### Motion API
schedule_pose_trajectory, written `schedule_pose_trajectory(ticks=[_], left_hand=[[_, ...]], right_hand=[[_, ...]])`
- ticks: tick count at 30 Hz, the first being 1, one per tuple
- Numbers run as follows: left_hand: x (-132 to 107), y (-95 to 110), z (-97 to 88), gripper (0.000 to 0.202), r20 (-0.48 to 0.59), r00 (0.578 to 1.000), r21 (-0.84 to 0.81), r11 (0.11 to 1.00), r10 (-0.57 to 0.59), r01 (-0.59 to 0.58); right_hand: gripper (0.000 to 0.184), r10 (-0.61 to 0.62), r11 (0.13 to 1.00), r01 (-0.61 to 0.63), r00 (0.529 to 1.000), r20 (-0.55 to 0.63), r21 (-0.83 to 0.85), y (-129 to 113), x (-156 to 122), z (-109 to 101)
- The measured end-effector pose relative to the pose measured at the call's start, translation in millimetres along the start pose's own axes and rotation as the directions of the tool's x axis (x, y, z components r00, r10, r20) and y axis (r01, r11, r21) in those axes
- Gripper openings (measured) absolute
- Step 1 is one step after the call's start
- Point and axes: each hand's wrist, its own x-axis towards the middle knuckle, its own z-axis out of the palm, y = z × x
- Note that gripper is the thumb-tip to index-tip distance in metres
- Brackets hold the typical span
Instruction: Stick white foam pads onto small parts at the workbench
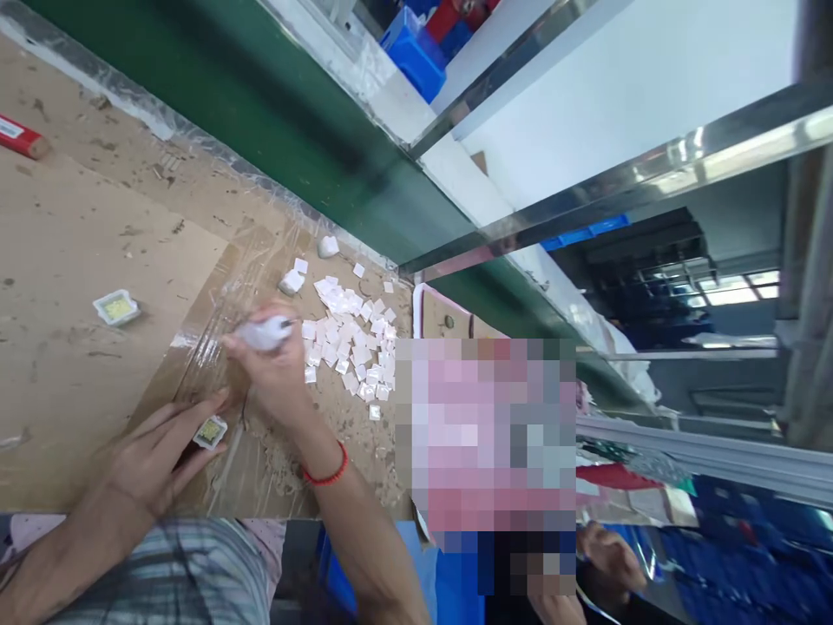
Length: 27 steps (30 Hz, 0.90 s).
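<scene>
In my left hand (pixel 153 456), between thumb and fingers, is a small white square tray (pixel 204 441) with a yellow-green patch inside. It is close to the cardboard surface. My right hand (pixel 277 369) is wrapped around a small white bottle (pixel 260 333) with a dark tip that points right; motion blurs it a little. A red bracelet circles that wrist. Just to the right of the bottle lies a loose spread of small white square pieces (pixel 355 334). A second white tray (pixel 117 308) with yellow contents rests farther left on the cardboard.
Taped cardboard (pixel 71 252) covers the table. A red block-like object (pixel 22 137) lies at the left edge. Two whitish lumps (pixel 329 247) sit behind the squares. A green belt (pixel 260 104) and metal frame run behind. Another person's hand (pixel 612 555) shows at lower right, beside a pixelated area.
</scene>
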Motion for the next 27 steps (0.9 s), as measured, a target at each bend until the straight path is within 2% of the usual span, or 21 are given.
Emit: schedule_pose_trajectory(ticks=[3,5,7,9,10,11,13,15,18,21,24,27], left_hand=[[-7,-2,2.3,0.046,0.039,0.992,-0.003,0.993,-0.119,0.119],[-12,-4,4.8,0.049,0.057,0.977,-0.013,0.978,-0.207,0.208],[-16,-5,6.0,0.048,0.033,0.975,-0.006,0.975,-0.221,0.222],[-17,-6,5.4,0.044,0.003,0.983,0.012,0.983,-0.186,0.186],[-16,-5,4.5,0.041,-0.011,0.985,0.009,0.985,-0.170,0.170],[-16,-5,3.7,0.037,-0.021,0.988,-0.006,0.988,-0.155,0.155],[-14,-4,2.4,0.029,-0.027,0.990,-0.068,0.988,-0.140,0.138],[-12,-2,2.6,0.028,-0.009,0.992,-0.133,0.983,-0.129,0.126],[-8,3,4.7,0.027,0.034,0.997,-0.159,0.985,-0.067,0.071],[-5,9,5.9,0.025,0.039,0.999,-0.156,0.987,-0.018,0.024],[-5,14,5.6,0.025,0.031,0.999,-0.162,0.986,-0.036,0.041],[-6,17,6.1,0.020,-0.003,0.998,-0.154,0.986,-0.060,0.059]], right_hand=[[0.023,-0.067,0.998,0.067,0.998,0.022,-0.009,12,16,21],[0.028,-0.064,0.998,0.065,0.997,0.053,-0.020,11,17,22],[0.055,-0.016,0.999,0.018,0.997,0.073,-0.036,4,8,13],[0.077,0.027,0.994,-0.024,0.999,0.032,-0.110,-4,-9,-6],[0.074,0.034,0.983,-0.037,0.999,-0.018,-0.180,-7,-20,-18],[0.063,0.027,0.961,-0.049,0.996,-0.083,-0.271,-10,-32,-30],[0.026,0.026,0.892,-0.126,0.973,-0.230,-0.434,-9,-53,-53],[0.022,0.061,0.843,-0.208,0.953,-0.296,-0.497,0,-68,-71],[0.033,0.114,0.809,-0.262,0.948,-0.297,-0.526,18,-74,-81],[0.038,0.154,0.806,-0.276,0.952,-0.264,-0.523,28,-65,-82],[0.034,0.199,0.829,-0.264,0.963,-0.181,-0.494,24,-57,-87],[0.029,0.209,0.861,-0.245,0.969,-0.128,-0.445,14,-62,-93]])
